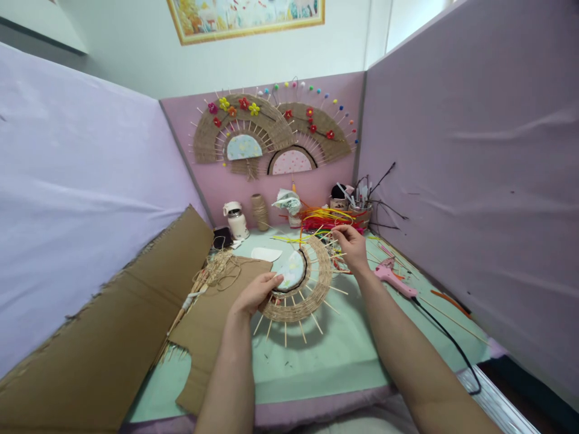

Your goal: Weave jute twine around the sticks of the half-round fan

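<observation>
A half-round fan (321, 280) of woven jute twine on thin wooden sticks is held up above the table, tilted on its side. My left hand (257, 293) grips it at the light-blue floral half-circle (292, 269) in its centre, thumb on top and fingers hidden behind. Dark trim runs along the curve of that half-circle. By the fan's upper right edge, among the stick ends, my right hand (350, 244) is closed in a pinch. What lies between those fingertips is too small to make out. Bare stick ends stick out past the woven band.
Cardboard sheets (221, 307) and a bundle of sticks (190, 298) with loose twine lie left. A pink glue gun (395, 280) with black cord lies right. Behind stand a flask (236, 220), a twine spool (259, 212) and colourful pipe cleaners (325, 220). Finished fans (244, 120) hang on the partition.
</observation>
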`<state>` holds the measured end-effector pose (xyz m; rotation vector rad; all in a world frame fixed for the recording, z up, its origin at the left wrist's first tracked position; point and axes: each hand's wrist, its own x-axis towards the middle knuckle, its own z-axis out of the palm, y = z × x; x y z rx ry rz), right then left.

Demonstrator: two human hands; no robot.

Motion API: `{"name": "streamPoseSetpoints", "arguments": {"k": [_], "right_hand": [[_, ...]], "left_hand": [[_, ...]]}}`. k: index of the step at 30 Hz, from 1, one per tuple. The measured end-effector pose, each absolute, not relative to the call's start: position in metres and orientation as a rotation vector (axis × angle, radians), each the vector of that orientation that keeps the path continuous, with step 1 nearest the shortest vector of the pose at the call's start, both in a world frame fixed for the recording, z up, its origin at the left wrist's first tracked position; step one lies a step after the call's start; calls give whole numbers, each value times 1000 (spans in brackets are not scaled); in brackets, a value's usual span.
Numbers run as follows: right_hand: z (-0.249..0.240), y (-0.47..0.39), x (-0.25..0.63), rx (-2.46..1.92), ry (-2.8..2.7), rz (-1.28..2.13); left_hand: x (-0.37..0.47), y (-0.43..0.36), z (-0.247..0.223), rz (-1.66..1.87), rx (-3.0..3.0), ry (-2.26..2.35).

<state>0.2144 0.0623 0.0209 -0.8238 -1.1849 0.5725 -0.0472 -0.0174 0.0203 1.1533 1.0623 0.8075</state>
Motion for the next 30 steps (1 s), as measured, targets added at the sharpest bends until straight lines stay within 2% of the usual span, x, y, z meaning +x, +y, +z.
{"name": "streamPoseSetpoints", "arguments": {"k": [7, 20, 30], "right_hand": [[16, 60, 193, -789, -1189, 760], [22, 48, 190, -841, -1344, 730], [21, 55, 207, -672, -1355, 951]], "left_hand": [[-47, -17, 21, 903, 1121, 994], [-47, -15, 18, 952, 1062, 970], [-47, -18, 20, 924, 1048, 971]]}}
